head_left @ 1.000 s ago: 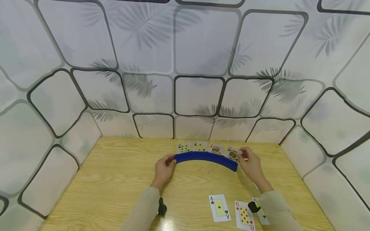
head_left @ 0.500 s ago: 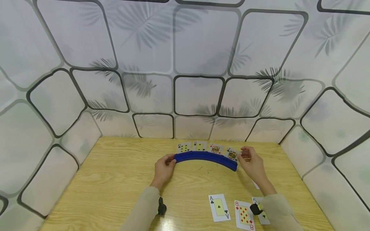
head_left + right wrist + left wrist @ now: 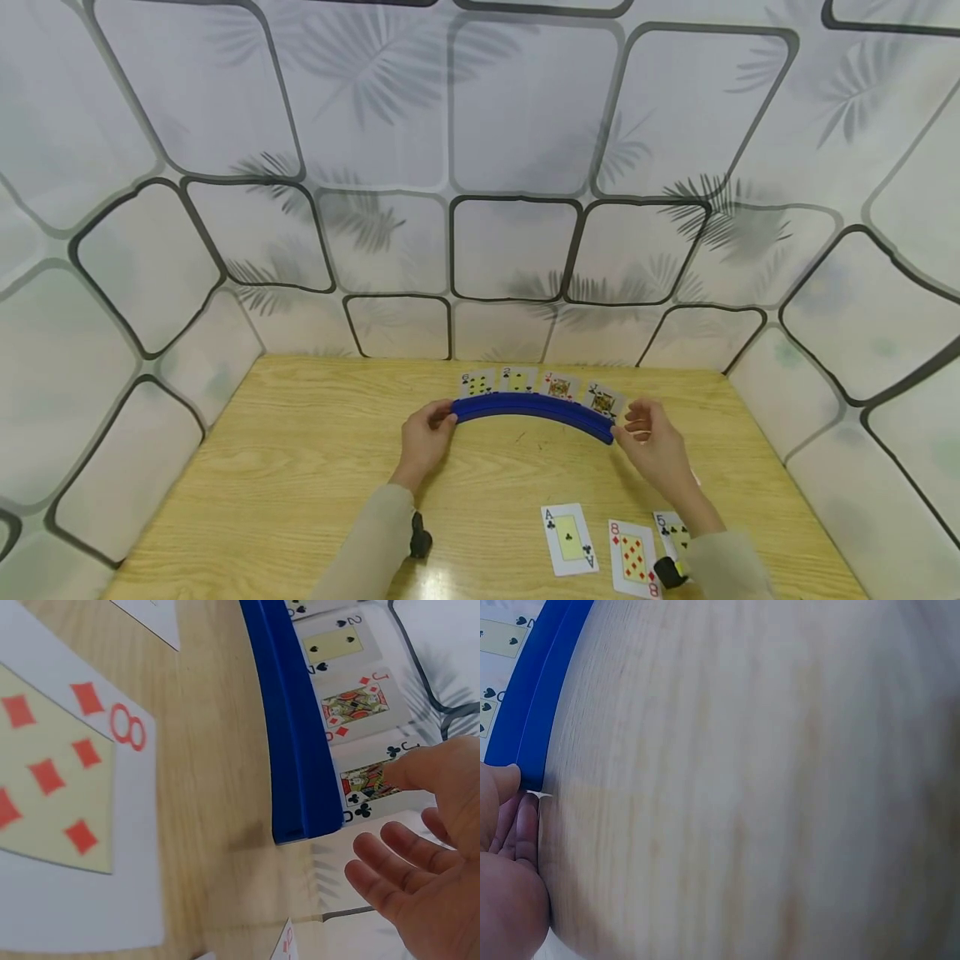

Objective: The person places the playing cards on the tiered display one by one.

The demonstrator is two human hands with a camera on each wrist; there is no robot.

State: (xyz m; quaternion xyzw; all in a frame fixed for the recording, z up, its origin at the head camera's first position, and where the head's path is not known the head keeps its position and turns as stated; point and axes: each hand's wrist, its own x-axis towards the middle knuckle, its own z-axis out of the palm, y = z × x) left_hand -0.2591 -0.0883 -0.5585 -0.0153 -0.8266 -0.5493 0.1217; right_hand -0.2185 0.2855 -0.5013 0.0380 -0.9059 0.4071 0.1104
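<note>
A curved blue card holder [image 3: 532,407] stands on the table. In it, left to right, are the six of spades [image 3: 478,384], two of spades [image 3: 518,381], jack of diamonds [image 3: 560,387] and jack of clubs [image 3: 603,401]. My left hand [image 3: 424,442] pinches the holder's left end; the left wrist view shows the thumb against the blue edge. Beside the right end is my right hand [image 3: 658,454], its fingers spread apart and holding nothing. In the right wrist view, its thumb overlaps the jack of clubs [image 3: 367,782]; whether they touch, I cannot tell.
Nearer the front lie the ace of clubs [image 3: 570,540], eight of diamonds [image 3: 633,557] and a five [image 3: 672,533], partly covered by the right wrist's black camera [image 3: 670,572]. Another card's edge [image 3: 285,946] shows low in the right wrist view. A patterned curtain [image 3: 517,250] surrounds the wooden table [image 3: 300,467].
My right hand has let go of the jack of clubs and moved slightly down, beside the holder's right end. The jack sits a little lower and straighter. My left hand stays put.
</note>
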